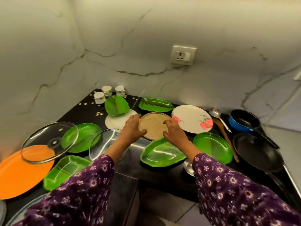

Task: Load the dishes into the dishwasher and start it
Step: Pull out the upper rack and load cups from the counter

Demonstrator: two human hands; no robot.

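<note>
Early days, I reckon: L hand (132, 128) & R hand (175, 132) grip the rim of the beige plate (153, 126) on the counter (84, 111); green leaf plates (162, 154), glass lids (48, 142), pans (259, 152) all unloaded, dishwasher not in view.

- Home kitchen, by the look of it.
- Black counter (84, 113) under left hand (132, 128) and right hand (175, 133), crowded with dishes; tan plate (153, 126) between them.
- Right of right hand: frying pan (259, 152), blue pan (241, 122), ladle (215, 112), wooden spatula (224, 134).
- Left of left hand: glass lids (50, 142), green plates (84, 136), orange plate (19, 173).
- Beyond the hands: small jars (99, 97), marble-look wall (146, 38), socket (184, 54).
</note>
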